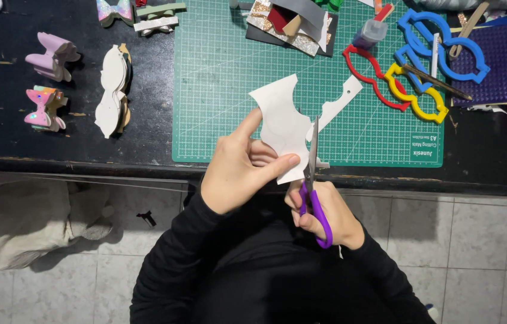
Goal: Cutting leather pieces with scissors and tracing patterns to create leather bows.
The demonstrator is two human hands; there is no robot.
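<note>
White sheet pinched by left hand; right hand grips one purple scissors.

A green cutting mat lies on the black worktop. Far right on it sit a red, a yellow and a blue bow-shaped frame. Left of the mat is a stack of white cut shapes, and further left two small pink bows. A pale cloth, maybe a bag, lies on the tiled floor.
</note>
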